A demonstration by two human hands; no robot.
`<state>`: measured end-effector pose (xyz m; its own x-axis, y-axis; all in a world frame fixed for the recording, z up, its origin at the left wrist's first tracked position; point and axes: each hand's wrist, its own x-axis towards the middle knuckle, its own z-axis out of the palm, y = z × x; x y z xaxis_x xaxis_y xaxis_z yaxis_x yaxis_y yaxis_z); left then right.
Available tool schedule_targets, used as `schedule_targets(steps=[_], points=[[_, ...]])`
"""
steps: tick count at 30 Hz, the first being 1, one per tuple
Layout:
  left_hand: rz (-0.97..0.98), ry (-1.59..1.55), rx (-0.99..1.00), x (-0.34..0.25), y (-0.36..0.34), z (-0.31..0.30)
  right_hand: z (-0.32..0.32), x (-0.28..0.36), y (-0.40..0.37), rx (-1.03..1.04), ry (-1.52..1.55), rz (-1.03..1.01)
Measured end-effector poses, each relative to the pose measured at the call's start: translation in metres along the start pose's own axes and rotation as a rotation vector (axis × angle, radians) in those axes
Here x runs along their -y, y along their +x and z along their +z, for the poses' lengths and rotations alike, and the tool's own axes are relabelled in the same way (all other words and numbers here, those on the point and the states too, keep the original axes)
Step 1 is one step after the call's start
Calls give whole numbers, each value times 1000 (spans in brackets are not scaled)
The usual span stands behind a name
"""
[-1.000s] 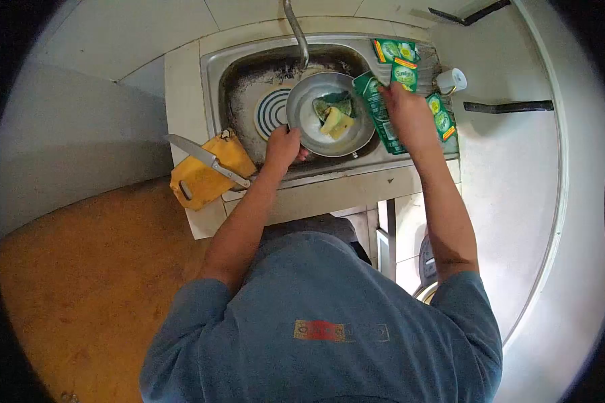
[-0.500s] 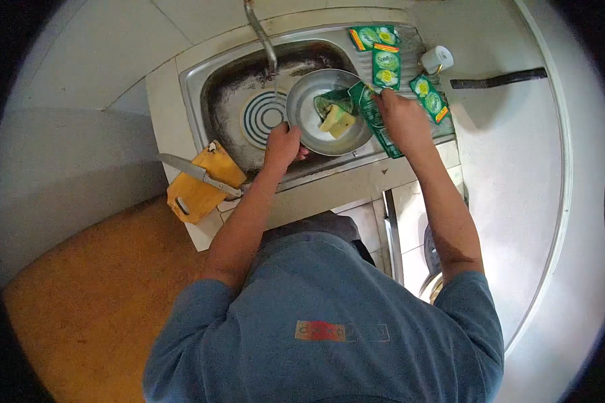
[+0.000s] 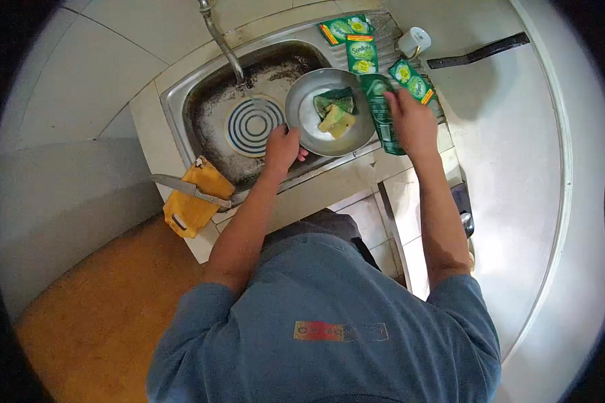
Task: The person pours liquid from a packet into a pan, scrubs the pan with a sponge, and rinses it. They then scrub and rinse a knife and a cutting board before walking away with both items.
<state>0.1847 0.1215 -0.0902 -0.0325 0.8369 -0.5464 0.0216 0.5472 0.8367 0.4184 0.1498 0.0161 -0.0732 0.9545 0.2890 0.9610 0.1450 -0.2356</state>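
Note:
My left hand (image 3: 284, 146) is closed on the near left rim of a round metal bowl (image 3: 302, 101), which is held over the right part of the sink. Inside the bowl lie a yellow sponge (image 3: 338, 122) and a dark green scouring pad (image 3: 336, 101). In my right hand (image 3: 415, 127), just right of the bowl, is a dark green packet (image 3: 381, 114), gripped at its right side and hanging beside the bowl's rim. The fingertips of my left hand are partly hidden under the bowl.
Several green packets (image 3: 362, 55) lie on the ribbed drainboard near a white mug (image 3: 414, 42). A striped plate (image 3: 255, 125) rests in the sink (image 3: 205, 94) below the faucet (image 3: 223, 46). At left, a knife (image 3: 191, 190) lies across a yellow cutting board (image 3: 192, 213).
My right hand has moved slightly right and down with the green packet, which now hangs more upright and farther from the sponge. The camera view has shifted a little.

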Motion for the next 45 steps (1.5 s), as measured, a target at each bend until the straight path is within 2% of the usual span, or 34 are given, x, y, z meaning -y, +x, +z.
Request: schedule_targets(steps=[1,3,4,6,7,9,11,13,14,17,18,19,21,23,26,28,29,31,33,35,37,39,40,42,43,45], points=[[2,10,-16,-5,-2,0,-1,-10,-7,0,1,5],[4,24,-28,-7,-1,0,2,-34,-25,-72,61,195],[18,8,-28,-6,0,-1,3,-43,-34,-76,62,202],[32,0,-19,-7,0,-2,4,-62,-50,-171,291,432],[31,11,-23,-11,-1,-2,6,-73,-56,-178,290,441],[31,31,-17,-13,0,-2,10,-98,-66,-139,253,667],[35,4,-23,-7,3,-1,20,-125,-78,-179,336,700],[23,-32,-28,-5,5,0,19,-136,-83,-180,167,756],[10,-73,-42,-3,6,0,19,-139,-88,-173,249,860],[-41,-44,-71,-1,9,-6,32,-164,-102,-167,219,895],[-41,-40,-77,0,9,-9,24,-155,-100,-147,315,960],[-18,-48,-96,2,10,-12,29,-158,-103,-145,319,960],[6,-58,-116,7,13,-21,34,-164,-107,-205,136,847],[-4,-19,-112,11,17,-30,31,-167,-105,-161,182,886],[13,-8,-162,7,10,-37,28,-153,-101,-211,247,883],[-3,-23,-161,6,8,-39,36,-145,-102,-488,133,923],[-17,-37,-158,6,7,-41,43,-140,-106,-487,135,919],[-27,-35,-156,5,2,-41,56,-121,-112,-755,-189,723],[-41,-31,-154,5,-1,-42,75,-82,-100,-686,228,371],[-82,10,-119,5,-4,-44,67,-22,-72,-264,600,177],[-44,3,-128,6,-9,-43,87,11,-42,-116,513,-241],[-8,-5,-149,7,-15,-43,103,42,-23,72,434,-360],[-49,5,-150,7,-18,-44,106,53,-20,76,441,-373],[-91,12,-165,5,-26,-46,113,71,-16,280,62,-368],[-100,38,-166,1,-32,-46,119,75,-14,281,68,-379],[-112,55,-176,2,-37,-50,137,79,-10,545,150,-291]])
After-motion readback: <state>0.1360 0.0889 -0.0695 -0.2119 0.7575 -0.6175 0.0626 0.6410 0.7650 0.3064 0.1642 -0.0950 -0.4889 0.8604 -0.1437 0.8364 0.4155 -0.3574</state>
